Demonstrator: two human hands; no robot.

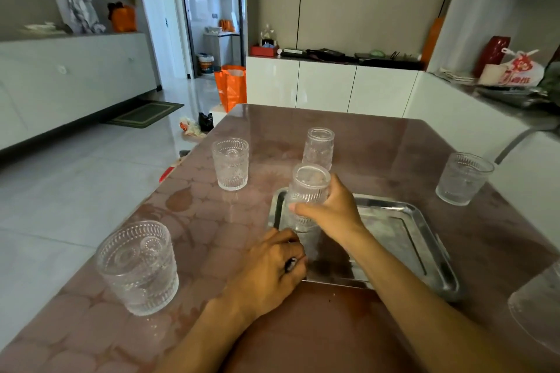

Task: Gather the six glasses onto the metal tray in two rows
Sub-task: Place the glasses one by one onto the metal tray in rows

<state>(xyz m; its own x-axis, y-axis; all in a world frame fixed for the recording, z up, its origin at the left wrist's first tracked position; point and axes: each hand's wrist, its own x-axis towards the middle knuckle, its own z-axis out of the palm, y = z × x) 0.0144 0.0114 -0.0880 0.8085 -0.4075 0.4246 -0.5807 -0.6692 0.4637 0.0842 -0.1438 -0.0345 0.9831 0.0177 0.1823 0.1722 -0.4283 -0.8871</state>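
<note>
The right grip (328,210) is clamped around an upside-down glass (306,191) over the far-left corner of the metal tray (424,239). The left grip (272,263), fingers curled, presses the tray's left edge. Five other glasses stand around both on the tabletop (363,142).

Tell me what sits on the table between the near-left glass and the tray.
In the head view, only the left hand lies between the near-left glass and the tray, at its edge.

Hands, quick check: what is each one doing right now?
Left hand: curled on the near left edge of the metal tray, apparently steadying it; holds no glass.
Right hand: grip closed around a glass, over the tray's far left corner.
</note>
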